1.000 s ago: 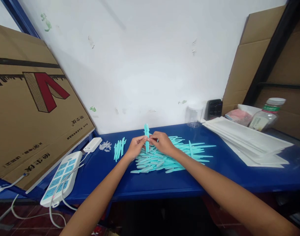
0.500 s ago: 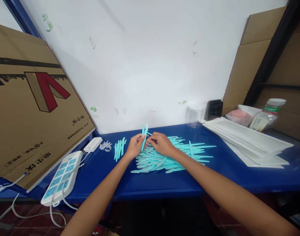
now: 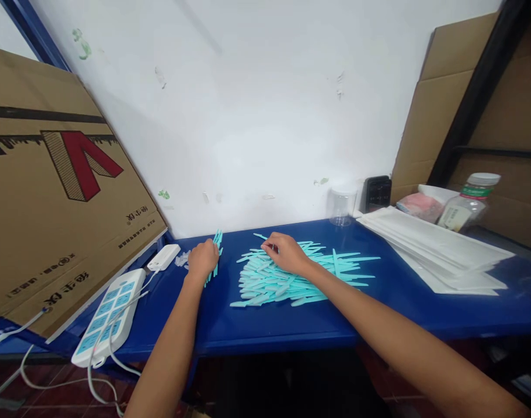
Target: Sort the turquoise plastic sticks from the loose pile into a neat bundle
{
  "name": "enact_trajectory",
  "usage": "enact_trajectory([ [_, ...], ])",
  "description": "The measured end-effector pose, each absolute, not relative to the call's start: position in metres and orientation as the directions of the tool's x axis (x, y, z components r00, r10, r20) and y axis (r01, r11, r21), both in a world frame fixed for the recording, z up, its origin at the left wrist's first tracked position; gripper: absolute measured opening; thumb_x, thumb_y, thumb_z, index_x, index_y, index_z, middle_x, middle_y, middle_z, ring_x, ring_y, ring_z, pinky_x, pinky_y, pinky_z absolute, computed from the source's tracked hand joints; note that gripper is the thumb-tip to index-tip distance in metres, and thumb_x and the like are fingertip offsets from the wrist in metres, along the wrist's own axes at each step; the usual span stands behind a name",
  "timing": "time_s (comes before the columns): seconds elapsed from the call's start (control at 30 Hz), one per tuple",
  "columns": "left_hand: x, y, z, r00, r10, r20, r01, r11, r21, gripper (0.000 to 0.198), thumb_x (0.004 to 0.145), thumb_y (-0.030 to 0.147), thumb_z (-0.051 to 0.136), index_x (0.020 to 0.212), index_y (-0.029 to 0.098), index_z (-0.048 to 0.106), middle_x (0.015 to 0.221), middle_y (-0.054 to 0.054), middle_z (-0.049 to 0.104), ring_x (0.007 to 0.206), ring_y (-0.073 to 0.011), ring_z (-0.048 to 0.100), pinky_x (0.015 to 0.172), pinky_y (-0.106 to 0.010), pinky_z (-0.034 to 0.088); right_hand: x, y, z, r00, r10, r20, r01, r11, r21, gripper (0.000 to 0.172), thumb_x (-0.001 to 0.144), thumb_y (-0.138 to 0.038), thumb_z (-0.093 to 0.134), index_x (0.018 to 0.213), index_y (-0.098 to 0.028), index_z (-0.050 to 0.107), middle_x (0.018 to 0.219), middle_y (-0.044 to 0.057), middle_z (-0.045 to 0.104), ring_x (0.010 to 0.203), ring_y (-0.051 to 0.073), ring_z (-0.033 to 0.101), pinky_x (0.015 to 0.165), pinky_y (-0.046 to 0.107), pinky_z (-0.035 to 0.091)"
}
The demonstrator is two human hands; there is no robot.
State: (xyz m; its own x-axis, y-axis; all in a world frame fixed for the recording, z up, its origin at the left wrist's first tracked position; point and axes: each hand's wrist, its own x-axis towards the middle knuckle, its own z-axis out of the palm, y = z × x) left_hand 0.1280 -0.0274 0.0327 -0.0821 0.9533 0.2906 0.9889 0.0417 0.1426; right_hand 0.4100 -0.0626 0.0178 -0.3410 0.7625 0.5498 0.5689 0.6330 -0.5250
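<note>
My left hand [image 3: 203, 259] is over the small row at the left, fingers closed around turquoise eyebrow razors [image 3: 217, 236] whose tips stick out past the fingers. More razors of that row show beneath the hand; how many it grips is hidden. My right hand [image 3: 283, 251] hovers at the back of a large heap of turquoise eyebrow razors [image 3: 265, 284], fingers pinched. One turquoise eyebrow razor [image 3: 259, 236] pokes out beyond those fingers and seems held in them. Small translucent pieces [image 3: 182, 259] lie left of my left hand, partly covered by it.
A white power strip [image 3: 111, 316] with cables and a white adapter [image 3: 163, 257] lie at the left beside a large carton [image 3: 51, 220]. At the right are a clear jar [image 3: 342, 209], a black device with a display [image 3: 377, 194], white paper sheets [image 3: 439, 249] and a bottle [image 3: 468, 203].
My left hand has moved left from the heap to the small row, carrying the razors it held upright. My right hand has stayed near the heap.
</note>
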Motion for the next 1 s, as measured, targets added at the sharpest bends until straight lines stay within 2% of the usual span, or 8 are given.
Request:
enact_trajectory([
  [0.13,0.1265,-0.0261,0.0331,-0.088,0.969,0.23,0.996,0.084,0.026,0.036,0.092,0.034,0.043,0.096,0.01,0.07,0.103,-0.028,0.071,0.101,-0.0442,0.068,0.084,-0.051,0.051,0.41,-0.0623,0.0168,-0.343,0.765,0.545,0.579,0.629,-0.519,0.021,0.1,-0.022,0.056,0.089,-0.018,0.073,0.084,0.004,0.063,0.07,0.014,0.056,0.067,0.027,0.04],
  [0.37,0.1275,-0.0232,0.0281,-0.049,0.984,0.172,0.997,0.059,-0.053,0.04,0.091,0.04,0.044,0.097,0.012,0.073,0.105,-0.024,0.073,0.1,-0.0398,0.069,0.083,-0.045,0.052,0.41,-0.0648,0.0196,-0.348,0.77,0.534,0.596,0.622,-0.508,0.022,0.101,-0.023,0.056,0.089,-0.018,0.074,0.084,0.005,0.063,0.07,0.014,0.056,0.065,0.026,0.04],
  [0.8,0.1265,-0.026,0.0313,-0.085,0.982,0.17,0.994,0.096,-0.054,0.042,0.089,0.046,0.049,0.098,0.015,0.076,0.104,-0.023,0.074,0.1,-0.0393,0.07,0.081,-0.044,0.053,0.4096,-0.064,0.0192,-0.354,0.76,0.545,0.608,0.63,-0.483,0.023,0.101,-0.024,0.056,0.089,-0.017,0.074,0.084,0.005,0.063,0.073,0.015,0.057,0.067,0.026,0.04],
  [1.0,0.1233,-0.0268,0.0324,-0.091,0.982,0.168,0.994,0.099,-0.037,0.038,0.087,0.049,0.052,0.09,0.018,0.075,0.1,-0.02,0.074,0.098,-0.0382,0.07,0.08,-0.043,0.053,0.4103,-0.0631,0.0181,-0.354,0.762,0.542,0.61,0.628,-0.484,0.023,0.102,-0.025,0.056,0.09,-0.018,0.074,0.085,0.005,0.064,0.073,0.015,0.057,0.065,0.026,0.039],
])
